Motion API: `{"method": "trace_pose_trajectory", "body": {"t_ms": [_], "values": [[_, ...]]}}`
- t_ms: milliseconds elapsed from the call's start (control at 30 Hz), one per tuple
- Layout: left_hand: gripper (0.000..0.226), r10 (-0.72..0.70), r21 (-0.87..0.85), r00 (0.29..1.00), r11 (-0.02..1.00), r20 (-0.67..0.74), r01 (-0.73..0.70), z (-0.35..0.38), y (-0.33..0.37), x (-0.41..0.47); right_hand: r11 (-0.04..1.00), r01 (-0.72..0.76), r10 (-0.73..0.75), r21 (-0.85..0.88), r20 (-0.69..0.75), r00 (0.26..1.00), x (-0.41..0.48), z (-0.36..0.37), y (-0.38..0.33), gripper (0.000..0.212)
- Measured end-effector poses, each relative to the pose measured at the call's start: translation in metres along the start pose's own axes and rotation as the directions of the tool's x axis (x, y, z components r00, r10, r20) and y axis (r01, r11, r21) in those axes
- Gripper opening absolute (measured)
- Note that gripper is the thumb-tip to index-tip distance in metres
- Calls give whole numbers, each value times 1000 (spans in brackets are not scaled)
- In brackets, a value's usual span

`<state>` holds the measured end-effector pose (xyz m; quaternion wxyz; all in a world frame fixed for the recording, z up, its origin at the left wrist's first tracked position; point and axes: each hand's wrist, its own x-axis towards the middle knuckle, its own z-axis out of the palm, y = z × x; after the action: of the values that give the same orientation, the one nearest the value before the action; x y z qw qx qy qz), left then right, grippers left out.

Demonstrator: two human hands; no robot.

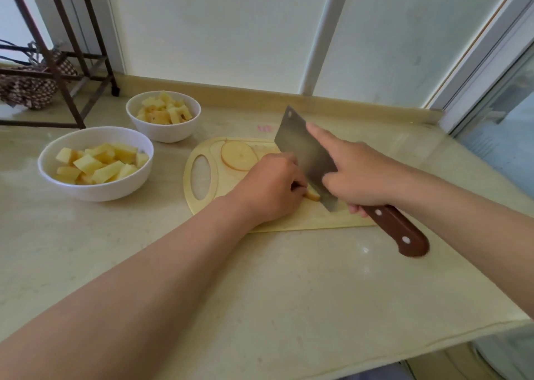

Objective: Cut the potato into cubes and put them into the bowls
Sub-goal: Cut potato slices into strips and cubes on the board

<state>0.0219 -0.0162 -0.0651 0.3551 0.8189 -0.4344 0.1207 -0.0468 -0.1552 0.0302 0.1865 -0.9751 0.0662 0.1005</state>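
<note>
Gripping the brown handle of the cleaver (306, 160), the right hand (361, 177) rests its forefinger along the blade while the left hand (271, 189) curls its fingers (299, 184) onto a potato piece (313, 195) on the cutting board (303, 220), with a round slice (238, 155) near the board's far edge and two bowls (95, 190) of cubes toward the bench's left edge.

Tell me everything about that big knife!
The knife is a cleaver: a wide, rectangular, grey metal blade with a small hole near its far corner, and a dark brown wooden handle with pale rivets. The right hand grips the handle, forefinger stretched along the blade's side. The blade stands on edge, pressing down into a potato piece on the cutting board, right beside the left hand holding that piece.
</note>
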Motion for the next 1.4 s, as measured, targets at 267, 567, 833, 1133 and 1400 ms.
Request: {"method": "trace_pose_trajectory", "body": {"t_ms": [267,567,833,1133,1400], "values": [[8,-3,-6,1000,1000,-10,2,-4,3,-3,986,43,-19,159,-148,989,-2,11,-1,99],[7,-37,-6,999,999,18,37,-5,3,-4,972,64,-16,225,-210,978,-35,16,14,95],[9,-35,4,999,999,14,35,-3,2,-3,992,12,0,128,-88,996,-40,11,15,93],[11,7,10,1000,1000,-14,-7,-2,-1,-3,1000,10,-10,18,-7,1000,2,3,-14,99],[9,11,-3,999,1000,-42,-11,-4,4,-4,968,-8,39,252,-119,992,-5,7,2,99]]}}
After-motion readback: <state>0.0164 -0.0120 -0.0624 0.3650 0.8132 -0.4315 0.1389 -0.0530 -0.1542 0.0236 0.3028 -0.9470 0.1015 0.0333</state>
